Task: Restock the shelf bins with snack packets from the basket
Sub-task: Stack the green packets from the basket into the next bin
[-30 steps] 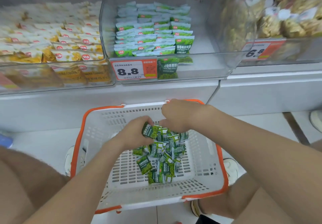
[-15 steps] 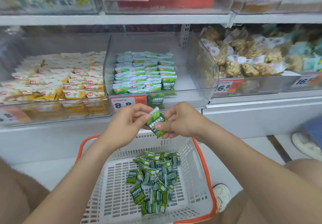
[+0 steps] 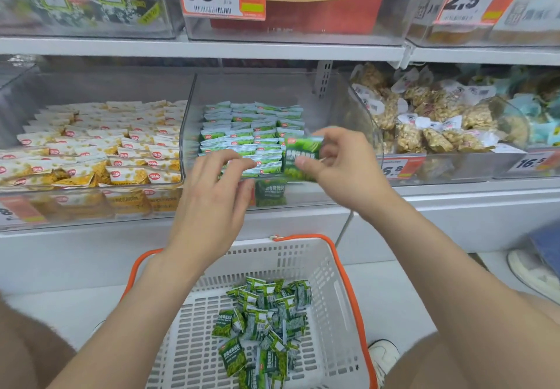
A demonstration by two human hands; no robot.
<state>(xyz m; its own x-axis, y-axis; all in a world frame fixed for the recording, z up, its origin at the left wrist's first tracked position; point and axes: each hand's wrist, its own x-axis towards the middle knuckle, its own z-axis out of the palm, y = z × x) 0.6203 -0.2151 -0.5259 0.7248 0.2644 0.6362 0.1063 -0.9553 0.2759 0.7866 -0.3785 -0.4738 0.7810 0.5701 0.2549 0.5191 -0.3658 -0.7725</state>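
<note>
**One green packet held at the middle bin**

We see two bare arms reaching up from below towards a store shelf. The right hand pinches one green packet between thumb and fingers. It holds the packet upright just over the front wall of the clear middle bin, beside the rows of matching packets inside. The left hand hovers at the same wall with its fingers loosely curved. We judge that it holds nothing, though its fingertips are close to the front row.

Below, on the floor, a white basket with an orange rim holds a loose pile of the same packets.

We judge the packet to be light, soft and crinkly, with slick film that may slide in the fingers. A pinch across its flat faces or on a sealed end should serve. Hard squeezing could crush the contents.

Counts:
- One packet in hand.
- One stray packet lying low behind the bin's front wall.
- Rows about three across, too overlapped to count.
- Perhaps two dozen packets in the pile, not exactly countable.
- One basket and two hands.
- Three bins at this level, with yellow packets to the left and nut bags to the right.
</note>
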